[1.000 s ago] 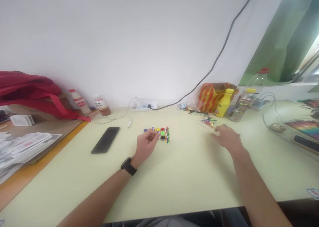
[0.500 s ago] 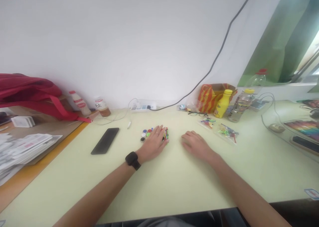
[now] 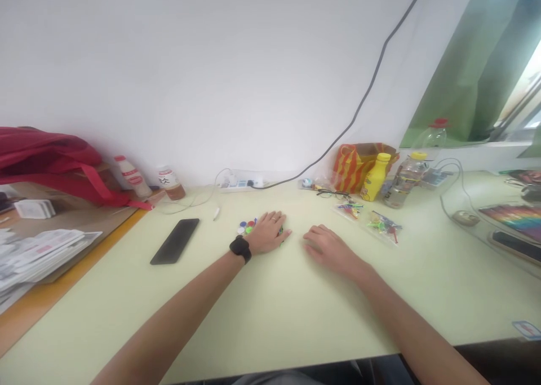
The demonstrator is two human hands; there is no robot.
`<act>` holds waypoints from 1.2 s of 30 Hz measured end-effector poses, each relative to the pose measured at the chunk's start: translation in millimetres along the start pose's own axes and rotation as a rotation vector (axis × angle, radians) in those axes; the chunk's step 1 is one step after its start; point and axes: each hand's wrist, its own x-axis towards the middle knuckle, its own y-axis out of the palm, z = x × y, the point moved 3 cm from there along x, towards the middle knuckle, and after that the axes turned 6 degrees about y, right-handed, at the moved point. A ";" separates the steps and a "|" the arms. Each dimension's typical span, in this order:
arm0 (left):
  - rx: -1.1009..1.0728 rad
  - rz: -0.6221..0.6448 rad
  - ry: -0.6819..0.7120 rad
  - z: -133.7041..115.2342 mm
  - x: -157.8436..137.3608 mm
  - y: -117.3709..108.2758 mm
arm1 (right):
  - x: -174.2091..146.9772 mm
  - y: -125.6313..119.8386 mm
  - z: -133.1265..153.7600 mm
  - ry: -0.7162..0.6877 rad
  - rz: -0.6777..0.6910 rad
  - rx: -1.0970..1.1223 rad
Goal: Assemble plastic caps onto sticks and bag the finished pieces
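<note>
My left hand lies flat with fingers stretched over a small group of colourful pieces on the pale table. Several round pieces, blue, white, red and green, show at its left side. A bit of green peeks out by the thumb; whatever else lies beneath the palm is hidden. My right hand rests on the table a little to the right, fingers loosely curved and close together. Nothing shows in it, though the underside of its fingers is out of sight.
A black phone lies to the left. Clear bags of small coloured parts and glasses lie at the right. Behind them stand a yellow bottle, a clear bottle and a striped bag. A power strip sits against the wall.
My left hand has shifted slightly right across the coloured pieces and covers more of them. My right hand stays almost where it was. The view has moved a little.
</note>
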 end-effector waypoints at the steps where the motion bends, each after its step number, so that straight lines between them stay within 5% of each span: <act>1: -0.005 0.001 0.001 -1.6 -0.1 0.0 | 0.1 0.4 0.1 -0.005 -0.002 0.008; 12: -0.106 -0.019 0.150 -68.4 -17.2 -8.9 | 2.6 -1.8 -2.5 -0.005 -0.115 0.056; 17: -0.055 0.006 0.168 -78.9 -26.2 -17.5 | 3.2 -0.1 -0.8 -0.030 -0.112 0.076; 21: 0.004 -0.027 0.034 -63.3 -27.8 -29.2 | 3.2 -1.2 -0.9 -0.034 -0.145 0.071; 28: 0.191 -0.059 -0.338 3.1 -51.3 -30.1 | 2.1 -1.7 -0.8 0.000 -0.130 0.069; 36: 0.186 -0.034 -0.174 41.1 -48.7 -11.0 | 4.1 6.7 11.1 -0.070 -0.134 0.194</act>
